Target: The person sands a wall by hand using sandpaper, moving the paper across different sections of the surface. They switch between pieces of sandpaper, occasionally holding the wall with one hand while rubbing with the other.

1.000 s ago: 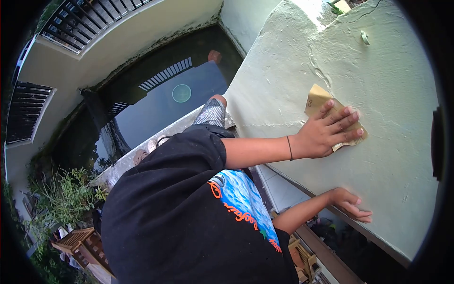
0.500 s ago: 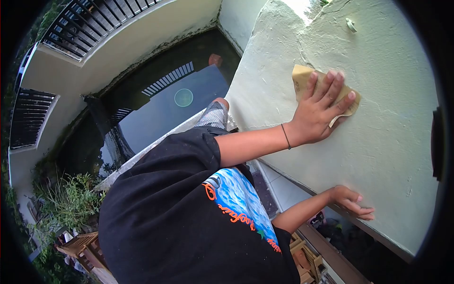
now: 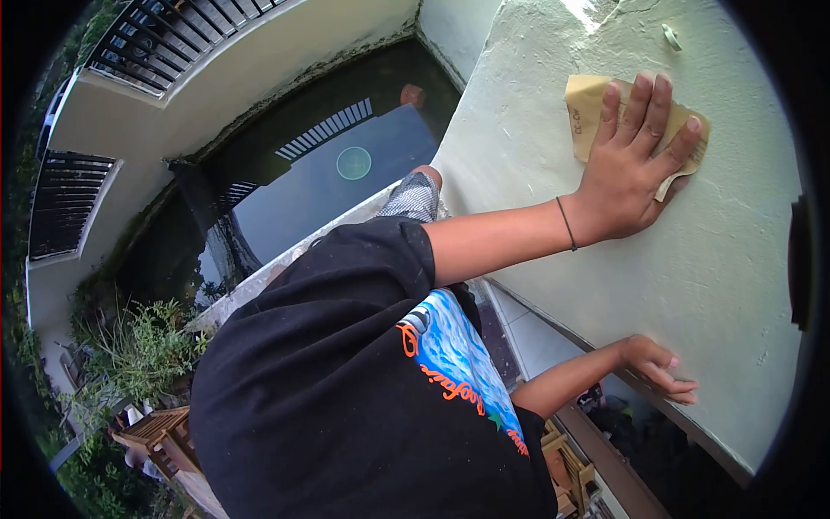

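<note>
My left hand (image 3: 635, 164) lies flat on a piece of tan sandpaper (image 3: 590, 108), pressing it to a pale painted wall (image 3: 709, 285). Its fingers point up the frame, and the thumb tucks by the paper's lower right corner. Dark lettering shows on the paper's left flap; the rest is partly covered by the hand. Lower down, my right hand (image 3: 661, 370) rests at the wall's lower edge with loosely bent fingers and nothing visible in it. A small pale fitting (image 3: 671, 37) sticks out of the wall above the sandpaper.
Dark water (image 3: 303, 195) in a walled basin lies below on the left, with a round green object (image 3: 354, 163) in it. Black railings (image 3: 164, 43) top the far wall. Leafy plants (image 3: 143, 346) and wooden furniture (image 3: 164, 432) stand lower left. Wooden items (image 3: 566, 467) lie below the right arm.
My left hand and the sandpaper have slid up the frame along the wall, closer to the small fitting. The view has shifted slightly. My right hand stays near the wall's lower edge.
</note>
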